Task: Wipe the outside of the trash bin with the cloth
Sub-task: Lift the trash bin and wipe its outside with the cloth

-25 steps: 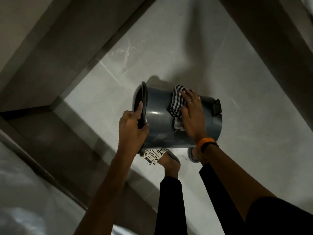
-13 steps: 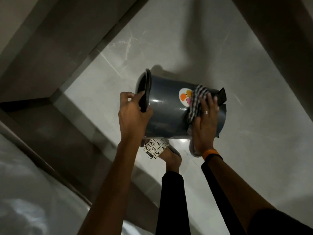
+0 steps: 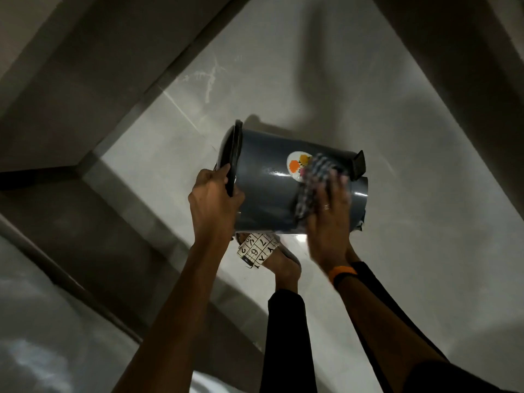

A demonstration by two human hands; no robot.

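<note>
My left hand (image 3: pixel 213 201) is closed around the rim of the trash bin (image 3: pixel 269 191), fingers curled over the dark lip at the open end and thumb along the outer edge. The bin is dark grey and glossy, held off the floor and tipped on its side, its mouth toward my left hand and its base off to the right. Just past my left grip, along the side wall, sits a white oval sticker (image 3: pixel 297 165) with orange flowers. Right beside that sticker, partly over its edge, lies the checked cloth (image 3: pixel 314 185), black and white, pressed flat against the bin's wall. My right hand (image 3: pixel 329 219) lies spread on the cloth, palm down, fingers blurred; it presses the cloth rather than pinching it. There is a ring (image 3: pixel 326 206) on one finger and an orange band (image 3: pixel 342 272) at the wrist. Beyond my right fingertips a black pedal (image 3: pixel 359 163) sticks out near the bin's base. Below the bin, between my forearms, my foot wears a sandal (image 3: pixel 256 249) printed with letters and numbers, standing on the pale floor (image 3: pixel 425 251).
</note>
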